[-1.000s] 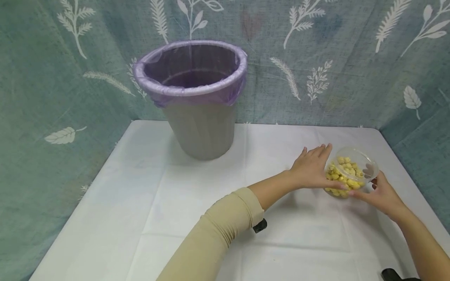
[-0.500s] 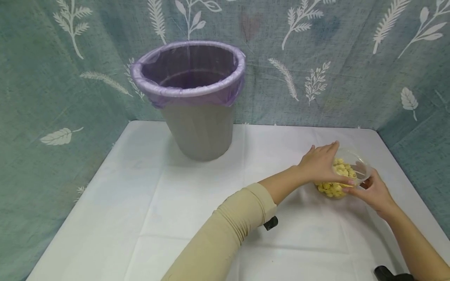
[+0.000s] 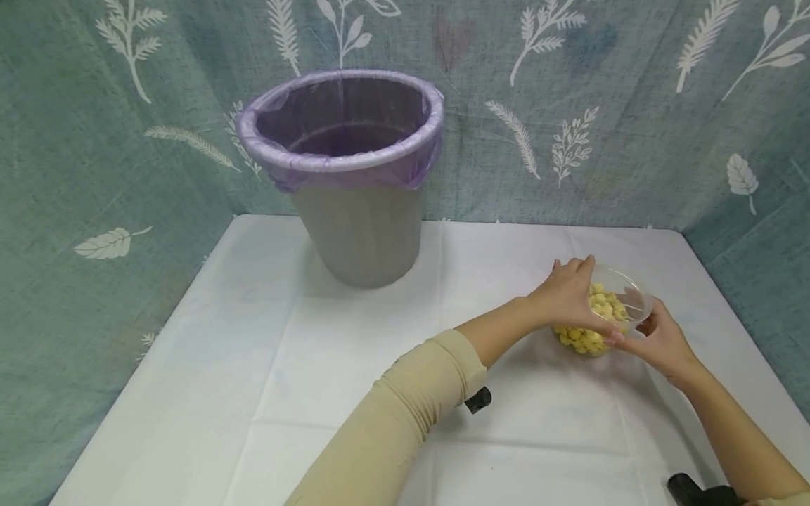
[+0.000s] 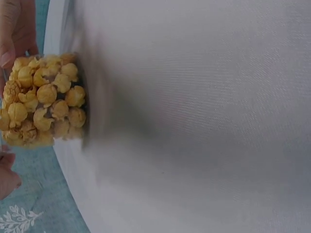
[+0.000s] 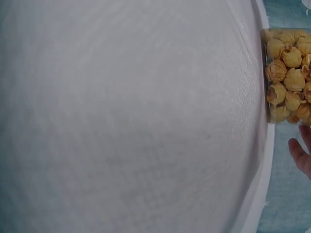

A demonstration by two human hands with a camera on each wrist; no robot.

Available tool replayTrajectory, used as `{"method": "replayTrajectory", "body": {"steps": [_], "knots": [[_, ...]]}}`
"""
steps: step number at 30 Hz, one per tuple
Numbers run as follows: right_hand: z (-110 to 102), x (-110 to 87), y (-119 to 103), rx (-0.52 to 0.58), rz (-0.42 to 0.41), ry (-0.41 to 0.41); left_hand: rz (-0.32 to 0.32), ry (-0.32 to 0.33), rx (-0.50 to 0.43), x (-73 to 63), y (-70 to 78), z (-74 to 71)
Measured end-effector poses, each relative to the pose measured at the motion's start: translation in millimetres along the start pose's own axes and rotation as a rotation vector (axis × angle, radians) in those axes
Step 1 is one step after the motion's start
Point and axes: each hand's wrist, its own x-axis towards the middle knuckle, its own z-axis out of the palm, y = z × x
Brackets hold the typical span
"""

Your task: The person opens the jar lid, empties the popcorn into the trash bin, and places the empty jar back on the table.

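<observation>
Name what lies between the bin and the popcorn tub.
In the head view: white cloth beside the bin, then the left hand, holding the popcorn tub.

I've got a clear round tub (image 3: 638,298) between my left hand (image 3: 567,299) and right hand (image 3: 666,346), roughly upright, near the far right corner of the worktop (image 3: 304,358). Yellow popcorn (image 3: 579,341) inside, rounded pieces. Can't tell if base touches.

Remotely, I'm watching the right hand (image 5: 302,154) showing fingertips just beside a clear container of popcorn (image 5: 290,77), appearing at the far edge of the white surface (image 5: 131,116).
</observation>
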Motion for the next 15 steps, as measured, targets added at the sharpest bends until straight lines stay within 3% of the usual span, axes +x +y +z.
{"method": "replayTrajectory", "body": {"steps": [5,9,15], "knots": [[4,2.5,-6,-0.003,-0.028,-0.012,0.016,0.01,-0.074,-5.1,-5.2,-3.7],[7,3.1,-12,0.006,-0.038,-0.019,0.033,0.014,-0.075,-9.4,-9.7,-7.5],[16,2.6,-23,-0.004,-0.046,-0.01,0.005,0.029,-0.155,-22.4,-18.5,-8.7]]}}
